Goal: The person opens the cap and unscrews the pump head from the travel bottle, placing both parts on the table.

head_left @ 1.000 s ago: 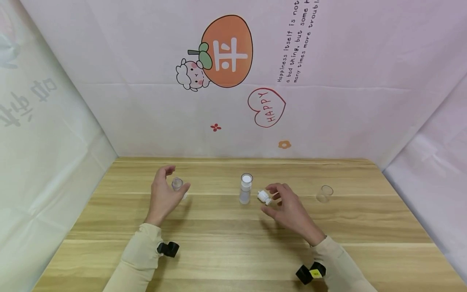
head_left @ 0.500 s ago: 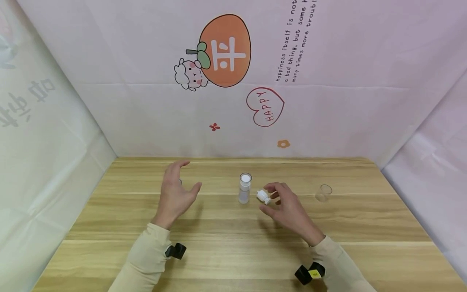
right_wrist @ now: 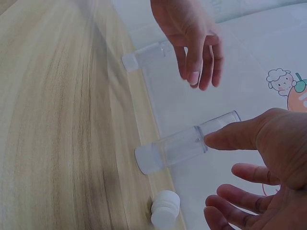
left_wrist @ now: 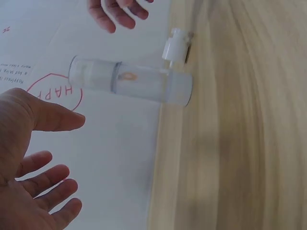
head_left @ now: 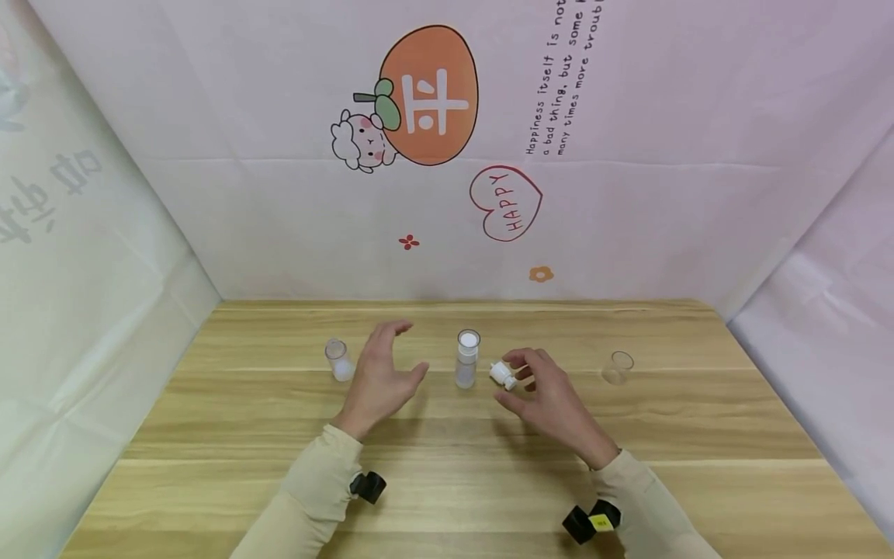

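Observation:
A clear bottle (head_left: 466,369) with a whitish base stands upright on the table between my hands. My left hand (head_left: 380,380) hovers to its left with thumb and fingers spread apart, holding nothing. Just right of the bottle a white pump head (head_left: 502,375) lies on its side; it also shows as a white pump head (right_wrist: 165,208) in the right wrist view. My right hand (head_left: 552,400) is close to the pump head, its fingers loosely bent and nothing between them. A second clear bottle (head_left: 339,361) is upright behind the left hand, at the left.
At the right stands a clear, see-through cap (head_left: 618,369). The wooden table (head_left: 447,481) meets a printed white cloth backdrop (head_left: 307,233) at its far edge. Cloth walls rise on both sides.
My left hand has moved right, away from the left bottle and toward the middle one, leaving the left bottle standing in sight. The right hand has stayed by the pump head.

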### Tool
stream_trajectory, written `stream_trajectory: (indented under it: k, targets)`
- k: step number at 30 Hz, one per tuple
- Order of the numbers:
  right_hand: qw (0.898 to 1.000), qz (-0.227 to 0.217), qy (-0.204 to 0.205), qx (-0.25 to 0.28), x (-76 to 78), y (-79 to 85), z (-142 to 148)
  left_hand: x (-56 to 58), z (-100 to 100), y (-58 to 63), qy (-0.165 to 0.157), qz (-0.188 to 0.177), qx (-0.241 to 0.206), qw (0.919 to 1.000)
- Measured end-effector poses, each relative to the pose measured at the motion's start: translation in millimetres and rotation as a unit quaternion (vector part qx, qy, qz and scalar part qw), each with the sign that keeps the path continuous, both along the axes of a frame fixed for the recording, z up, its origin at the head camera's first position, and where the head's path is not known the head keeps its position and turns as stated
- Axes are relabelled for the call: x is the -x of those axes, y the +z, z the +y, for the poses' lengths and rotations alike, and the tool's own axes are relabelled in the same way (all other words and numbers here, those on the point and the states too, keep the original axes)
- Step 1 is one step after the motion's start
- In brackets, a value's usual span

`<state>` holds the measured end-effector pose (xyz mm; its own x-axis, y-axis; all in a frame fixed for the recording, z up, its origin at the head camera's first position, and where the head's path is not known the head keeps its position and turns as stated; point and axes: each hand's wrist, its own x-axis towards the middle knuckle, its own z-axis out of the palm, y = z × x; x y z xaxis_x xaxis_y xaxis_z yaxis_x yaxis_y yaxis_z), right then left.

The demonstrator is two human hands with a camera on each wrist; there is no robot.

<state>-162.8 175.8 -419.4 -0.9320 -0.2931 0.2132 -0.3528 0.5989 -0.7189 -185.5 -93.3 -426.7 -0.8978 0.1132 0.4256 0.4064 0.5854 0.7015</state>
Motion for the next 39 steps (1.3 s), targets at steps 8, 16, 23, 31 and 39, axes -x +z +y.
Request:
stream_trajectory:
  k: [8,16,23,31,39]
  targets:
    - [1.0,-0.006,-0.008,0.0,1.2,-2.2,1,1.9,18,-16.1,-0.041,-0.055,-0.008,0.9976]
    - [1.0,-0.003,-0.008,-0.014,1.3,-7.3,5,3.5,34,-28.2,-0.069,-0.079,-0.026,0.9941]
    - [1.0,-0.023,-0.003,-0.014,1.1,-11.0,9,7.8,46,-34.3,-0.081,-0.104,-0.054,0.9898]
    - [0.999,-0.03,0.007,-0.014,0.0,-13.5,12,14.5,57,-36.4,-0.073,-0.126,-0.073,0.9866]
    - [0.999,-0.028,0.007,-0.015,0.4,-13.3,13,17.6,63,-39.6,-0.051,-0.118,-0.08,0.9884]
